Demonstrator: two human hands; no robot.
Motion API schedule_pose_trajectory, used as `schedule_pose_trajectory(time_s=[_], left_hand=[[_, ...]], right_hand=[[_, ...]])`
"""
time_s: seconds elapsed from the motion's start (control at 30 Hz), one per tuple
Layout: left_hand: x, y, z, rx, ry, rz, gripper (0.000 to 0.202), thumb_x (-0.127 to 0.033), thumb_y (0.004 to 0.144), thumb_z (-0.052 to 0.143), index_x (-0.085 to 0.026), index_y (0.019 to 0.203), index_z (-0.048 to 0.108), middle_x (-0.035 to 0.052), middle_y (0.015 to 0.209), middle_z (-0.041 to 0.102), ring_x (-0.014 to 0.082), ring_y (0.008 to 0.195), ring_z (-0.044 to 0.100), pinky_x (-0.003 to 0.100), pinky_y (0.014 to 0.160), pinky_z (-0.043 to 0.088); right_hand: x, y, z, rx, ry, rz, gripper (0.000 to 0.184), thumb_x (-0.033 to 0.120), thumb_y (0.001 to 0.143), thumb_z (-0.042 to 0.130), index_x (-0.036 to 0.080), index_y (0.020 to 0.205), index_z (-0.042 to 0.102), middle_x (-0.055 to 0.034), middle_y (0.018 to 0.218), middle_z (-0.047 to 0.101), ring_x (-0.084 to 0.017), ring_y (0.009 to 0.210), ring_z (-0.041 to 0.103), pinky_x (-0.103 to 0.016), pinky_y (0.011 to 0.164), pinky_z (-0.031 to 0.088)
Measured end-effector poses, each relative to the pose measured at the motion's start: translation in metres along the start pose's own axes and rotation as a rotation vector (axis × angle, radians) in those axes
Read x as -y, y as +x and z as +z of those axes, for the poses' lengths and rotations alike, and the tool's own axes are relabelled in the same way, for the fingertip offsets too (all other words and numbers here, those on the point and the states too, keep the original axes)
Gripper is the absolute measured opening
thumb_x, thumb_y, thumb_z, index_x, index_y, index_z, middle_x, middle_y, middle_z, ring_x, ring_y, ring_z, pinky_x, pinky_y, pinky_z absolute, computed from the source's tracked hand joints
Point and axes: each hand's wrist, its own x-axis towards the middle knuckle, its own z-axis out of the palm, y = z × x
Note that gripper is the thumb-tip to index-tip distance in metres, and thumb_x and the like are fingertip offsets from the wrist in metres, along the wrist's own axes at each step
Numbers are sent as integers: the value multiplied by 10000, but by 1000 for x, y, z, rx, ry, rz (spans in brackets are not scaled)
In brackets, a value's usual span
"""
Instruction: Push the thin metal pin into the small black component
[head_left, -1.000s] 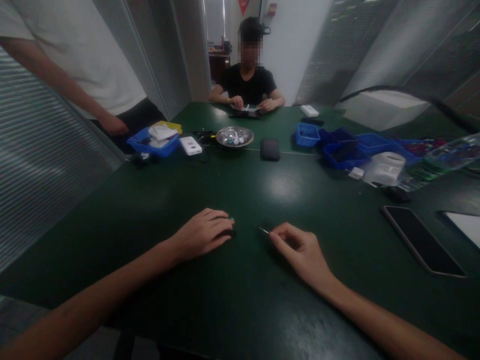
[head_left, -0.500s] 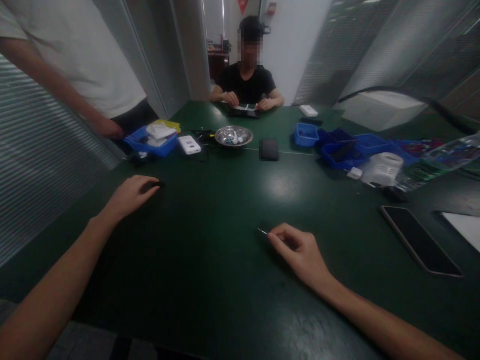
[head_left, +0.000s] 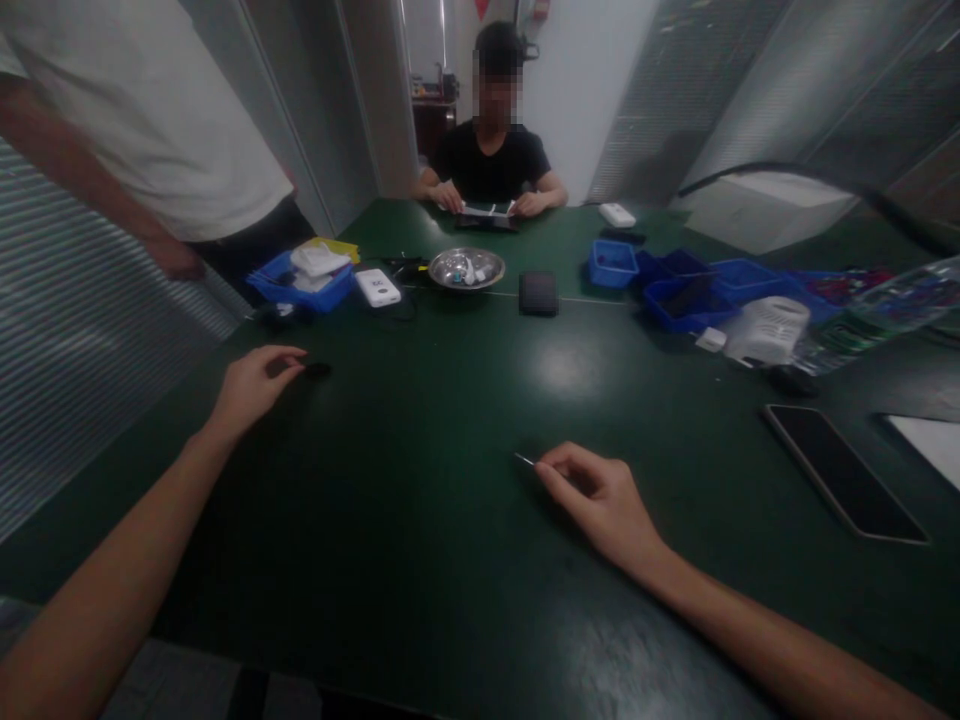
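My left hand [head_left: 259, 388] is just left of a small dark round object [head_left: 318, 370] lying on the green table [head_left: 420, 420]. Its thumb and fingers are apart, with the object just beyond their tips. I cannot make out what kind of thing the round object is. Lower down and to the right, my right hand [head_left: 600, 500] rests near the tabletop. Its thumb and forefinger pinch a thin, shiny metal piece [head_left: 524, 460], whose tip points left. The rest of that piece is hidden in the fingers.
A metal dish [head_left: 487, 268] holding small items stands at mid-table, beside a black square object [head_left: 538, 293]. Blue trays [head_left: 686, 305] and a clear bottle [head_left: 862, 320] are right; a phone [head_left: 844, 470] lies nearer. Across sits a person [head_left: 491, 160]; another [head_left: 187, 130] stands left.
My left hand has let go of the dark round object and drawn slightly left, leaving it on the table. My right hand has stayed nearly still with the metal piece.
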Motion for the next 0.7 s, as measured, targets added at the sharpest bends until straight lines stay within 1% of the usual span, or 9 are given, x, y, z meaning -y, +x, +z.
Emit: schedule_pose_trajectory(time_s=[0.07, 0.1, 0.2, 0.27, 0.33, 0.43, 0.57, 0.63, 0.7], left_hand=[[5, 1, 0, -28, 17, -65, 436, -434, 958, 659, -138, 1277, 654, 31, 1124, 650, 195, 1005, 593, 269, 878, 450], [7, 2, 0, -21, 35, -115, 453, -465, 942, 676, -132, 1249, 669, 36, 1121, 638, 196, 993, 591, 267, 855, 451], [10, 3, -2, 44, 84, -236, 449, -532, 909, 698, -130, 1106, 727, 28, 1058, 626, 191, 922, 584, 254, 770, 436], [8, 2, -2, 56, 80, -254, 399, -507, 918, 693, -137, 1062, 734, 7, 993, 639, 178, 887, 587, 241, 741, 424], [2, 1, -3, 12, 53, -251, 357, -467, 926, 693, -141, 1070, 720, -10, 941, 658, 167, 874, 603, 234, 732, 427], [-7, -2, -4, -70, -32, -261, 315, -430, 908, 720, -151, 1054, 713, -19, 938, 686, 159, 879, 640, 232, 739, 453], [-15, -4, -6, -63, -201, -342, 324, -414, 851, 784, -170, 1058, 727, -25, 957, 722, 166, 896, 676, 240, 747, 488], [-17, -4, -5, -61, -288, -344, 370, -393, 835, 803, -167, 1117, 722, -16, 1008, 735, 173, 949, 682, 253, 800, 505], [-19, -4, -4, -61, -325, -345, 393, -377, 840, 800, -177, 1169, 721, -9, 1056, 740, 180, 993, 679, 270, 848, 507]], right_hand=[[-1, 0, 0, 5, 1, 1, 311, 457, 988, 583, 201, 887, 727, -7, 731, 693, -156, 622, 613, -267, 577, 444], [-2, 0, 0, 7, 4, 0, 307, 455, 990, 583, 202, 889, 726, -6, 730, 692, -156, 624, 614, -267, 579, 444], [-2, 0, 0, 18, 7, 0, 306, 455, 996, 579, 203, 900, 724, -7, 738, 694, -158, 634, 620, -268, 585, 447], [-3, 0, 0, 22, 4, 2, 310, 459, 996, 578, 202, 906, 725, -10, 742, 699, -158, 631, 619, -268, 581, 446], [-3, 0, 0, 17, 3, -1, 312, 460, 994, 579, 200, 905, 727, -13, 743, 702, -158, 626, 617, -269, 578, 446], [-3, 0, 0, 12, 7, -11, 303, 452, 992, 583, 203, 898, 726, -9, 731, 698, -156, 620, 614, -268, 574, 440], [-2, 0, -1, 15, 7, -15, 292, 440, 993, 586, 204, 889, 723, -5, 729, 693, -156, 625, 618, -267, 575, 437], [-3, 0, -1, 18, 6, -13, 291, 437, 997, 584, 203, 892, 721, -4, 733, 692, -156, 629, 619, -267, 579, 437], [-3, 0, -1, 19, 5, -12, 291, 440, 999, 583, 204, 898, 720, -3, 733, 689, -156, 629, 617, -268, 580, 435]])
